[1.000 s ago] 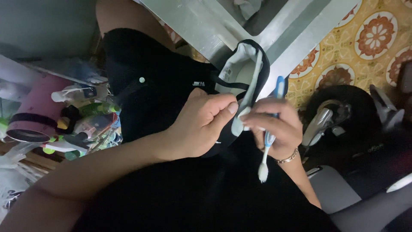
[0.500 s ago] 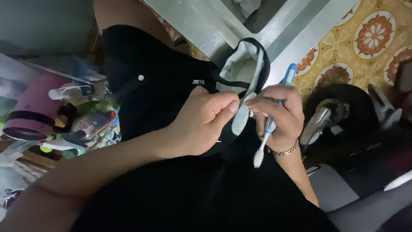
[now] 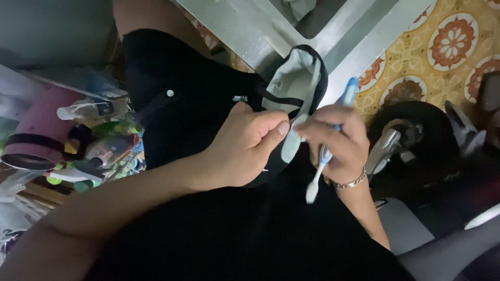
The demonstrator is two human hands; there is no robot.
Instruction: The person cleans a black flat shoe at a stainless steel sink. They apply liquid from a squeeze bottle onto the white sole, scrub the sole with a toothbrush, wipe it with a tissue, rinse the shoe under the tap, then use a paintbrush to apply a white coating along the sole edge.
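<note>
1. The floor (image 3: pixel 458 47) at upper right is tiled in yellow with round red-and-white flower patterns. A grey metal frame (image 3: pixel 260 31) runs slantwise across the top, and the person's lap in black clothing (image 3: pixel 208 229) fills the middle and bottom of the view.
2. At the left stands a crowded heap of bottles and tubes (image 3: pixel 99 151) beside a pink cylinder with a black band (image 3: pixel 36 135). They are dim and blurred, so the single pieces are hard to tell apart.
3. At the right lies a dark round object with a shiny metal part (image 3: pixel 401 135). What it is cannot be made out in the shadow.
4. The shoe (image 3: pixel 299 78) sits above the lap, between the two hands. It is black outside with a pale grey lining and a small label inside, its opening turned toward the camera. Its lower part is hidden behind the hands.
5. The left hand (image 3: pixel 245 145) is curled, thumb and fingers pressed together and pinching the pale strip that hangs from the shoe's opening.
6. The right hand (image 3: pixel 338 143), with a thin bracelet at the wrist, is closed around a toothbrush (image 3: pixel 328 145).
7. The toothbrush has a blue-and-white handle. Its blue end sticks up above the fingers and its white end points down past the hand. The middle is covered by the fingers, and the bristles cannot be made out.
</note>
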